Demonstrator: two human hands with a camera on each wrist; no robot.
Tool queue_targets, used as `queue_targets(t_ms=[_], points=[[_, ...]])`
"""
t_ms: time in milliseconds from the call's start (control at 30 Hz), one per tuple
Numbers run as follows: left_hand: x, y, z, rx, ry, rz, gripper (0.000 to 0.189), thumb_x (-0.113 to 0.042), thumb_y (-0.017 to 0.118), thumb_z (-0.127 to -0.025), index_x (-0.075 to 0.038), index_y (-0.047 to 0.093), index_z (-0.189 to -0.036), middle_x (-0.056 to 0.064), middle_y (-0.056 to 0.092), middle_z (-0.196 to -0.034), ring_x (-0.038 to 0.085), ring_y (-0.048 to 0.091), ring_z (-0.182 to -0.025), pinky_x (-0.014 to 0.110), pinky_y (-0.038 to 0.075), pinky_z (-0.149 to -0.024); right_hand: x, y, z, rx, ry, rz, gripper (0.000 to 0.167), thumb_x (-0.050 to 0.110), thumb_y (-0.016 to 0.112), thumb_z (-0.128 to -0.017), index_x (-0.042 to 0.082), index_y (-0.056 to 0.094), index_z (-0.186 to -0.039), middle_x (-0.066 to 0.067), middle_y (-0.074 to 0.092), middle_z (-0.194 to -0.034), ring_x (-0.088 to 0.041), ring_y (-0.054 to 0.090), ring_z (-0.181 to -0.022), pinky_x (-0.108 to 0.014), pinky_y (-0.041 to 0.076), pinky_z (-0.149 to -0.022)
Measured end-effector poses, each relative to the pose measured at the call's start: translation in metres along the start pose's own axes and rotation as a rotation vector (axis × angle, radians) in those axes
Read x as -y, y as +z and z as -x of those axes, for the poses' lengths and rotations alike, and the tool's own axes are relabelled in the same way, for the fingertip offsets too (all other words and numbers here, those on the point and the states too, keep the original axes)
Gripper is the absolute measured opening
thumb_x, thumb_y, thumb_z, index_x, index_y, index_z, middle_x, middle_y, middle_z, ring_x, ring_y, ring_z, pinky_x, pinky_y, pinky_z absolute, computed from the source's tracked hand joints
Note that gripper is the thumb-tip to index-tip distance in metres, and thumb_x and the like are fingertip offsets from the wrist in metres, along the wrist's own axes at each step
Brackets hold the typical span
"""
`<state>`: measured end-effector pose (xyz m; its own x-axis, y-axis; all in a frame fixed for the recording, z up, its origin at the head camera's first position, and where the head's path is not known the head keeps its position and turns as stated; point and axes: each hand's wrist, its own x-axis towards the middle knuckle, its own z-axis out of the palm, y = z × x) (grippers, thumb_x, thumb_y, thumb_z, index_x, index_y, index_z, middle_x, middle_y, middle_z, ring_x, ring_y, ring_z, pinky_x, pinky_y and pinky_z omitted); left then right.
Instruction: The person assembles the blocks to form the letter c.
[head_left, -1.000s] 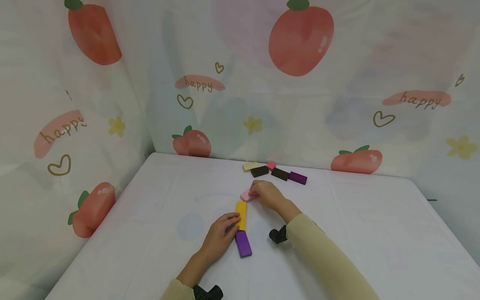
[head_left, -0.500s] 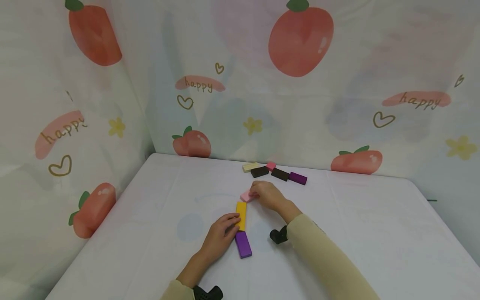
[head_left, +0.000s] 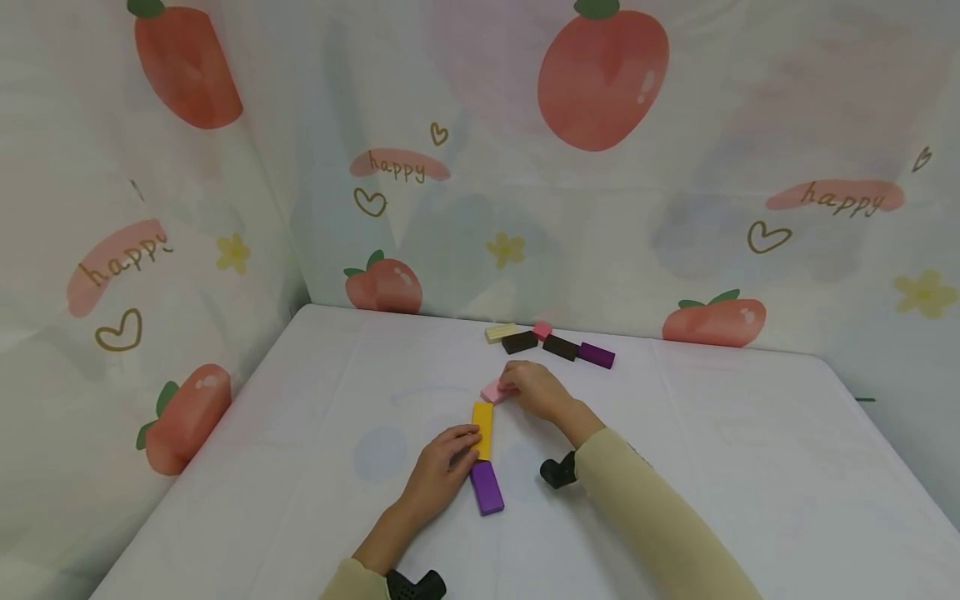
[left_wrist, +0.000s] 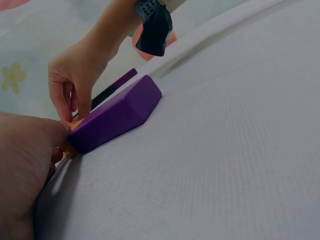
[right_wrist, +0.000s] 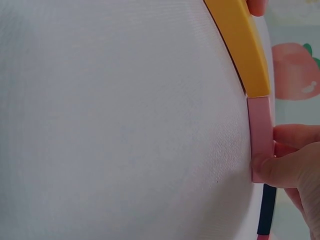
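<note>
Smooth oblong shapes, end to end: purple block [head_left: 487, 489], yellow block [head_left: 486, 431], pink block [head_left: 491, 392].
The right hand [head_left: 537, 389] pinches the pink; the left hand [head_left: 441, 467], fingers relaxed, touches the yellow, all on a fine-weave white worktop [head_left: 300, 467] before fruit-printed hangings [head_left: 600, 225].

1. Yellow block [head_left: 485, 423]: plain, warm, leaning to orange.
2. Purple block [head_left: 487, 488]: plain bright violet.
3. Pink block [head_left: 491, 392]: pale, unpatterned.
4. Cream block [head_left: 500, 333]: pale yellowish; rosy block [head_left: 542, 331]: strong pink; plum block [head_left: 596, 356]: deep purple.
5. Dark blocks [head_left: 520, 342]: black or very dark brown, too small to be sure.
6. Cloth [head_left: 712, 458]: white with faint bluish circles [head_left: 380, 454].
7. Backdrop [head_left: 480, 108]: pale, with blurred blue and lilac patches [head_left: 487, 58], green-leaved orange-red peaches [head_left: 602, 83], brown outlined hearts [head_left: 370, 202], yellow flowers [head_left: 506, 249], and pink strokes [head_left: 438, 169] lettered "happy" in brown.
8. Sleeves [head_left: 652, 500]: plain beige.
9. Wrist mounts [head_left: 557, 471]: black, one clearly dotted.
</note>
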<state>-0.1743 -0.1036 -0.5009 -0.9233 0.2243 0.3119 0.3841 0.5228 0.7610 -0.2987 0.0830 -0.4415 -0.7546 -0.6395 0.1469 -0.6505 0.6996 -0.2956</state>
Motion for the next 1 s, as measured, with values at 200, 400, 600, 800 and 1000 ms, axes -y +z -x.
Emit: queue_targets(t_ms=[200, 400, 600, 800, 1000], points=[[-0.0009, 0.0002, -0.0006, -0.003, -0.002, 0.002, 0.028, -0.015, 0.060, -0.090, -0.006, 0.063, -0.116, -0.001, 0.055, -0.123, 0.016, 0.048, -0.117, 0.034, 0.040, -0.096, -0.0004, 0.0006, 0.0005, -0.005, -0.010, 0.005, 0.020, -0.009, 0.066, -0.078, 0.004, 0.072, -0.093, -0.002, 0.062, -0.085, -0.017, 0.059, -0.080, -0.030, 0.050, -0.081], [-0.0024, -0.0001, -0.0009, -0.007, 0.003, -0.012, 0.028, -0.014, 0.060, -0.090, -0.005, 0.063, -0.116, 0.000, 0.055, -0.122, 0.017, 0.048, -0.117, 0.035, 0.040, -0.096, 0.0002, 0.0003, 0.0014, -0.021, -0.032, -0.008, 0.018, -0.008, 0.067, -0.078, 0.003, 0.072, -0.092, -0.003, 0.062, -0.084, -0.017, 0.059, -0.080, -0.030, 0.050, -0.081], [-0.0055, -0.0016, -0.0009, -0.003, -0.011, -0.029, 0.028, -0.014, 0.060, -0.090, -0.005, 0.063, -0.116, 0.001, 0.056, -0.122, 0.017, 0.048, -0.117, 0.035, 0.040, -0.097, -0.0004, 0.0011, 0.0019, -0.031, -0.032, -0.018, 0.017, -0.004, 0.069, -0.078, 0.004, 0.073, -0.092, -0.002, 0.063, -0.084, -0.017, 0.059, -0.081, -0.028, 0.050, -0.081], [-0.0068, -0.0026, -0.0007, 0.009, -0.028, -0.025, 0.028, -0.015, 0.059, -0.090, -0.006, 0.063, -0.117, 0.000, 0.055, -0.123, 0.016, 0.047, -0.118, 0.035, 0.039, -0.097, -0.0019, 0.0018, 0.0018, -0.039, -0.048, -0.015, 0.017, -0.004, 0.069, -0.078, 0.004, 0.073, -0.092, -0.003, 0.063, -0.085, -0.017, 0.059, -0.081, -0.029, 0.050, -0.081], [-0.0057, -0.0016, 0.0003, 0.009, -0.026, -0.025, 0.028, -0.015, 0.059, -0.090, -0.006, 0.063, -0.117, -0.001, 0.054, -0.124, 0.016, 0.047, -0.118, 0.035, 0.040, -0.097, -0.0015, 0.0001, 0.0002, -0.016, -0.042, -0.019, 0.017, -0.005, 0.068, -0.078, 0.005, 0.073, -0.091, -0.003, 0.064, -0.089, -0.019, 0.059, -0.085, -0.031, 0.049, -0.084]])
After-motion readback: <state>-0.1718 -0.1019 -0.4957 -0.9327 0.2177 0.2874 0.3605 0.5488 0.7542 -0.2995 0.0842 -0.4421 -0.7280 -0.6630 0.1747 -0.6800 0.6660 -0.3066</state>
